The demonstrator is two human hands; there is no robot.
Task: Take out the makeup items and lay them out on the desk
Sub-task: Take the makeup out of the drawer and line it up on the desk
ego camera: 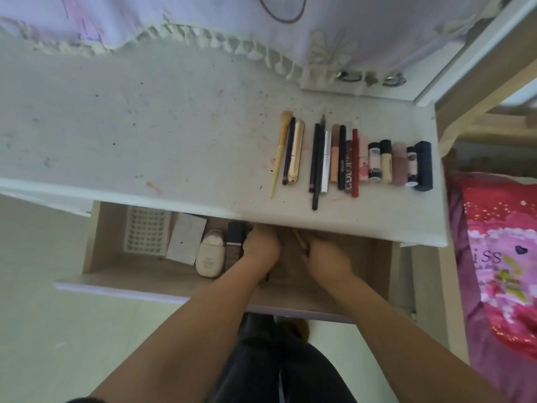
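Both of your hands are inside the open drawer under the white counter. Your left hand reaches toward the back, just beside a dark square bottle; its fingers are hidden under the counter edge, so you cannot tell if they are spread or holding something. Your right hand lies near a thin wooden stick, maybe a brush handle, and its fingers seem curled, but you cannot tell if they really pinch it. In the drawer, left of your hands, there are a cream-coloured tube, a grey flat box and a white plastic basket. On the counter, at the right part, the makeup items already lie in one row, side by side: a yellow brush, a gold tube, several black pencils, a red pencil, small bottles and a dark blue case at the right end. A pink and red blanket is at the right of the counter.
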